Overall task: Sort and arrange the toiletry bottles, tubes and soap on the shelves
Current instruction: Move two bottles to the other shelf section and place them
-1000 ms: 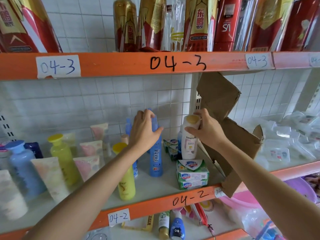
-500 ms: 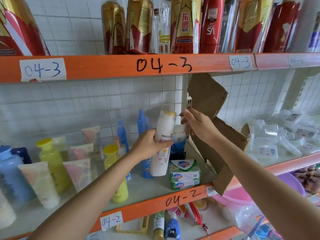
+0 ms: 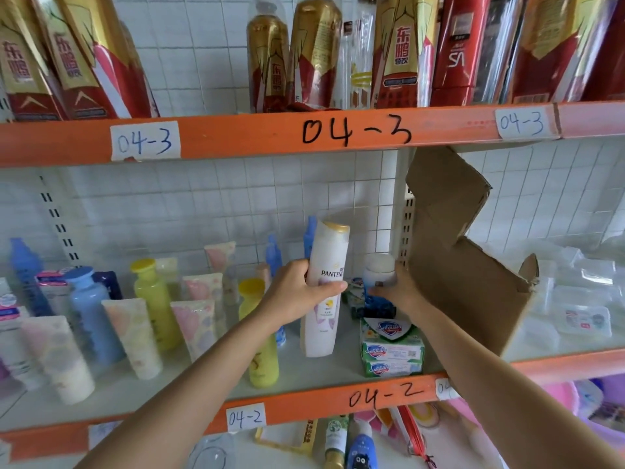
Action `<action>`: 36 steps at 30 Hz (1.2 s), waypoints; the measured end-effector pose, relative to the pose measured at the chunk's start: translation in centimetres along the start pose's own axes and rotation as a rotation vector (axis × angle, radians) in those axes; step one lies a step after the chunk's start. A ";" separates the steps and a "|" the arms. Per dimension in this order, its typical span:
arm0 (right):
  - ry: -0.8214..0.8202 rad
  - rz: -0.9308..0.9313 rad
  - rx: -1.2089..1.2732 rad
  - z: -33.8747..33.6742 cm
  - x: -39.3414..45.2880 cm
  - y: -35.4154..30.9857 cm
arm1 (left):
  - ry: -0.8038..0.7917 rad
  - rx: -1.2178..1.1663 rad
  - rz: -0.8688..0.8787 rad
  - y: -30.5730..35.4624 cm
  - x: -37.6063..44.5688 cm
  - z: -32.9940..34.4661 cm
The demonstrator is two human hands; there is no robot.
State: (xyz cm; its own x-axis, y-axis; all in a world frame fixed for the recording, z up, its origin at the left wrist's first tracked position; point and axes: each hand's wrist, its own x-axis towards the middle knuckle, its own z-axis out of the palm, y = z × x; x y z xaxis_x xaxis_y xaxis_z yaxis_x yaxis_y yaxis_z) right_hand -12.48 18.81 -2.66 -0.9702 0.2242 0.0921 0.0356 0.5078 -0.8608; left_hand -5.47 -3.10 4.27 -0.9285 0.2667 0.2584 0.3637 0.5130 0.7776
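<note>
My left hand grips a tall white Pantene bottle with a gold cap, held upright over shelf 04-2. My right hand closes around a blue bottle with a white cap at the back of the shelf, beside the cardboard. Two stacked green Safeguard soap boxes sit near the front edge. Yellow bottles, pastel tubes and blue bottles stand to the left.
A bent cardboard divider stands right of my right hand, with clear plastic packs beyond it. Shelf 04-3 above carries red and gold drink bottles. More bottles lie on the shelf below.
My left hand took the Pantene bottle from my right hand and holds it lower over the shelf. My right hand dropped down onto the white-capped blue bottle.
</note>
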 end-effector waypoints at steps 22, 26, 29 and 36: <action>-0.446 -0.588 0.187 3.2 -12.2 -10.2 | 0.259 -0.111 -0.234 -3.2 -12.7 -5.3; -0.541 -0.613 0.193 7.3 -13.0 -11.5 | 0.359 -0.085 -0.355 -5.5 -16.2 -7.9; -0.600 -0.655 0.188 9.9 -13.8 -13.1 | 0.435 -0.129 -0.402 -6.6 -18.1 -10.0; -0.667 -0.660 0.192 17.2 -17.2 -17.4 | 0.517 -0.148 -0.438 -9.5 -23.3 -16.1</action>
State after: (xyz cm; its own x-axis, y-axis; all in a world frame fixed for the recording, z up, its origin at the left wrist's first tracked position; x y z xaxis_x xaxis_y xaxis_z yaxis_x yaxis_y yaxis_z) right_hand -0.56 -8.24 2.13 -0.7196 -0.6084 0.3348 -0.5495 0.2041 -0.8102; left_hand 11.49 -27.36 0.06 -0.9171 -0.3819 0.1142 -0.0328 0.3578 0.9332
